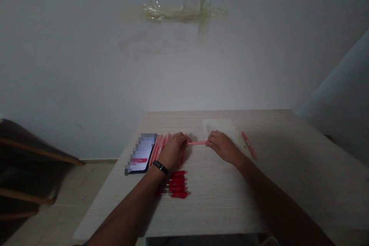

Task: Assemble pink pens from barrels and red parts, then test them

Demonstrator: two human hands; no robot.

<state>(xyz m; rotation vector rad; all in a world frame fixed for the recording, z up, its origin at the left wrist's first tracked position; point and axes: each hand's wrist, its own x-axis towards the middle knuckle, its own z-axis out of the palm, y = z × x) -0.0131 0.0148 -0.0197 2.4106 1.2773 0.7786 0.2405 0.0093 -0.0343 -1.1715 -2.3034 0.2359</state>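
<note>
A pink pen is held level between my two hands above the table. My left hand pinches its left end, and a dark band circles that wrist. Its right end is between the fingers of my right hand. Several pink pens lie side by side, partly hidden beneath my left hand. Nearer the front, several red pens lie in a stack of rows, their left parts hidden by my left forearm. Another pink pen lies alone to the right of my right hand.
A phone with a lit screen lies at the left of the table. Behind my right hand is a white sheet. The wall stands at the table's back edge. Dark wooden-legged furniture is at the far left.
</note>
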